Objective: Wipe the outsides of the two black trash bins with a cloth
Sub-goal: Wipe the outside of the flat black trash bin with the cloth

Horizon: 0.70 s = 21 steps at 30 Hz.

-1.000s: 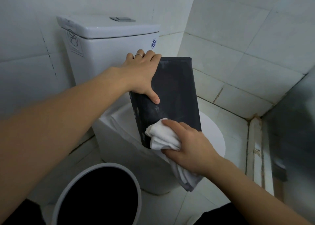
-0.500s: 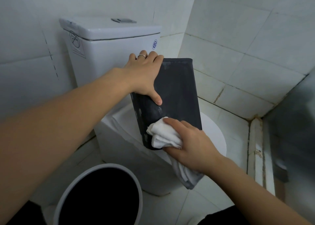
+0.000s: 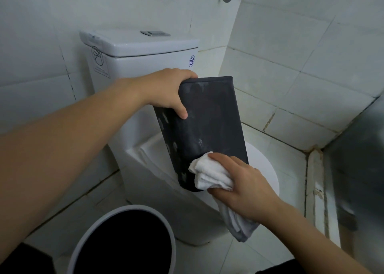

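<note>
Both grips are busy: the right hand [image 3: 247,188] clutches a white cloth [image 3: 209,175] against the low end of a black bin [image 3: 209,126], and the left hand [image 3: 168,90] grasps the bin's upper edge, tilting it over the toilet [image 3: 145,66]. Nearest, a round bin [image 3: 122,242] stands on the tiled floor [image 3: 255,259]; tiled walls [image 3: 311,66] close behind.

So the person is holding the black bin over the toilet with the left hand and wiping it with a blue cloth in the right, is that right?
Nearly. The cloth is white, not blue; the head view shows it bunched in the right hand against the lower part of the black bin. The rest stands: the left hand holds the bin by its upper end, above the toilet.
</note>
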Available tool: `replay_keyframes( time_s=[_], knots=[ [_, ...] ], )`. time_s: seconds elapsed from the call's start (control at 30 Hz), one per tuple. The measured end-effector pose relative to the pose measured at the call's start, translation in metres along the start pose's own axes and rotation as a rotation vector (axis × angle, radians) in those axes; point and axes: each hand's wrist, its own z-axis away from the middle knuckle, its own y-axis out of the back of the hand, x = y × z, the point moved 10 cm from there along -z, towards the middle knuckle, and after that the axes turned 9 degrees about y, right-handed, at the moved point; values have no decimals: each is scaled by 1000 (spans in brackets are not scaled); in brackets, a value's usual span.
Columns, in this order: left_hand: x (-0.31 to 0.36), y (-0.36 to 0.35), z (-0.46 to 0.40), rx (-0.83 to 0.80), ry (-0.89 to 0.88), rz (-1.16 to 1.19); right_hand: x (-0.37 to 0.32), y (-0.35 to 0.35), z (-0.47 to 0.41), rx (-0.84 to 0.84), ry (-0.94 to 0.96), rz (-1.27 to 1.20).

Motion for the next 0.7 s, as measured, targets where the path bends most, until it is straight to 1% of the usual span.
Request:
replay_keyframes(
  time_s=[0.17, 0.27, 0.47, 0.6, 0.7],
  knots=[
    [3, -1, 0, -2, -42, -42, -14, 21, -36, 64, 24, -30],
    [-4, 0, -1, -13, -27, -36, -14, 16, -35, 28, 32, -9],
    [-1, -2, -1, -17, -39, -19, -3, -2, -4, -80, 37, 9],
    [6, -2, 0, -14, -54, -33, -11, 12, -27, -26, 61, -42],
    [8, -2, 0, -21, -60, -49, -12, 21, -45, 11, 44, -97]
  ],
)
